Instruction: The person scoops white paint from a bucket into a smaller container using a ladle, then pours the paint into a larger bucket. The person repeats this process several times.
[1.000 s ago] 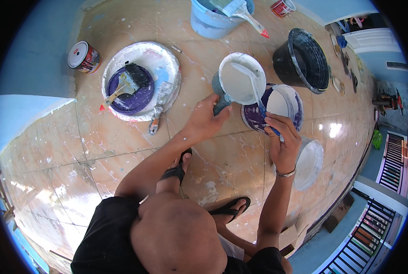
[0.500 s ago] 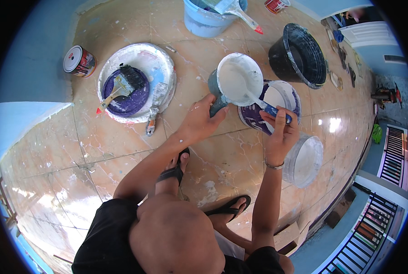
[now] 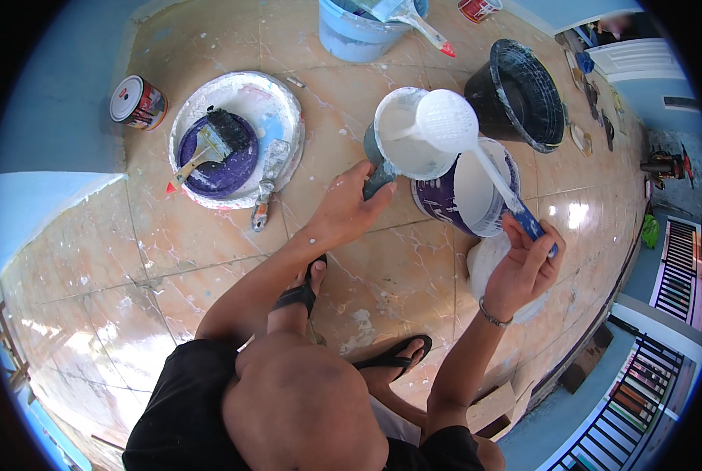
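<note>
The right grip [image 3: 533, 263] clasps a perforated skimmer [image 3: 496, 178]; the left grip [image 3: 361, 196] clasps a grey dipper [image 3: 373, 144]. The skimmer's long axis crosses a purple paint tub [image 3: 436, 201], bowl [image 3: 447, 122] pointing to eleven o'clock, overlapping the dipper's mouth in view.

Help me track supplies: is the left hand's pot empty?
Not empty: whitish liquid shows inside the pot. How full, I cannot tell; the ladle hides part.
</note>
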### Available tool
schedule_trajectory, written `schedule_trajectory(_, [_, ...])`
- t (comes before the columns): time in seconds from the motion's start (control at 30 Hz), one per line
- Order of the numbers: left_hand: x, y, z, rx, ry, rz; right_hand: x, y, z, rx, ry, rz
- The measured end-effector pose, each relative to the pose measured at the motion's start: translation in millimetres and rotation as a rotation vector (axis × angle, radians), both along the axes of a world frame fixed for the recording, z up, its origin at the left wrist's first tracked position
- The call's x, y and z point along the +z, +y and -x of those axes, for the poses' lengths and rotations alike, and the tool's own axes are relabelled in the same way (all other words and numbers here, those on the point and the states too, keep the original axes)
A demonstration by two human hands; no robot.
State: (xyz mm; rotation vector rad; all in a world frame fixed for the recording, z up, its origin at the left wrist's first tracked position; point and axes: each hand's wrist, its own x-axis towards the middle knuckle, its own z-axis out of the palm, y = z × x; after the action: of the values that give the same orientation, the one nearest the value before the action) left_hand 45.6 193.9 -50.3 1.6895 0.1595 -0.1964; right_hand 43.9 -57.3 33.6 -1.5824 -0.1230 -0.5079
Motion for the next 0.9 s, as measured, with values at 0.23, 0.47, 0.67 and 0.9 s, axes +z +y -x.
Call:
schedule_trajectory(0.23, [-0.9,-2.4,0.0,-0.007,0.002,-0.029,-12.7,0.2,6.1,0.172,-0.148,0.559])
schedule_trajectory(0.47, [-1.0,-9.2,2.8,-0.02,-0.032,-0.052,-65.3,40.8,6.6,0.047,0.103,0.286])
schedule_trajectory(0.67, [-5.7,-9.1,7.8,-0.015,-0.011,-0.053,-78.1,43.1,3.3,-0.018,0.303,-0.262])
schedule_trajectory(0.9, [-3.6,-3.5,3.7,-0.005,-0.006,-0.011,-54.2,25.1,-0.7,-0.13,0.272,-0.484])
